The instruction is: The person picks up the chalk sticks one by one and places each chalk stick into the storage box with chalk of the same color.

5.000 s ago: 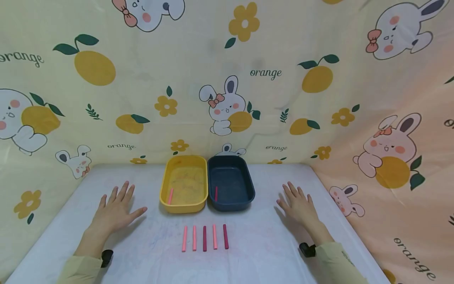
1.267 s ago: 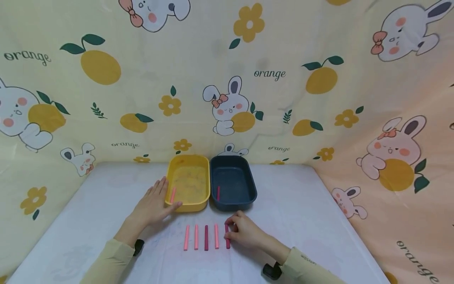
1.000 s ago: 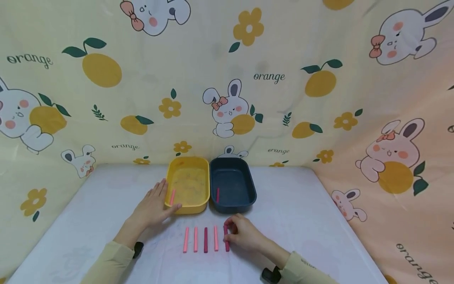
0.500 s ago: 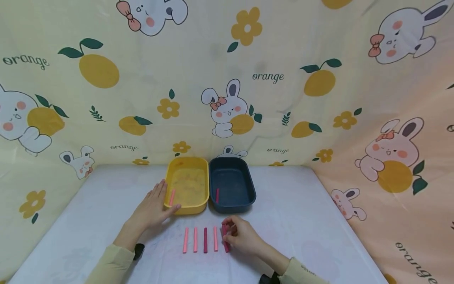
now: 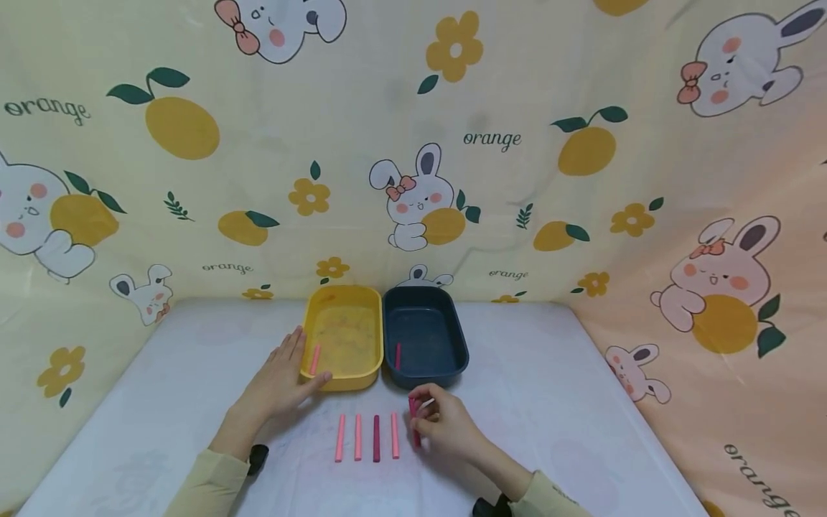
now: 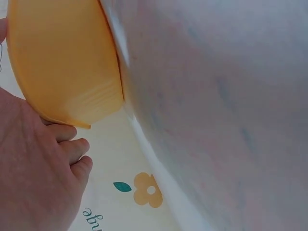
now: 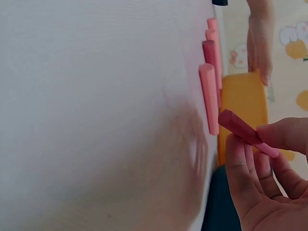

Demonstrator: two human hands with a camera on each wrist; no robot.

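Observation:
In the head view my right hand [image 5: 446, 420] pinches a dark red crayon [image 5: 414, 424] between thumb and fingers, just right of the row. The right wrist view shows this six-sided crayon [image 7: 243, 130] tilted and lifted off the table. My left hand [image 5: 278, 377] lies with straight fingers along the left side of the yellow bin [image 5: 355, 383], its thumb at the front rim. On the table stand in a row three pink crayons [image 5: 339, 438] and one dark red crayon [image 5: 377, 438]. A pink crayon [image 5: 315, 359] is inside the yellow bin.
Right beside the yellow bin stands a dark blue bin [image 5: 426, 377], holding a dark red crayon [image 5: 398, 356]. Both bins are near the back edge of the white-covered table [image 5: 530, 402]. A printed cloth [image 5: 388, 108] hangs behind and along the sides.
Both hands came in from the sides, the left to the yellow bin, the right to the rightmost crayon. The right hand has since raised that dark red crayon. The left hand stays put.

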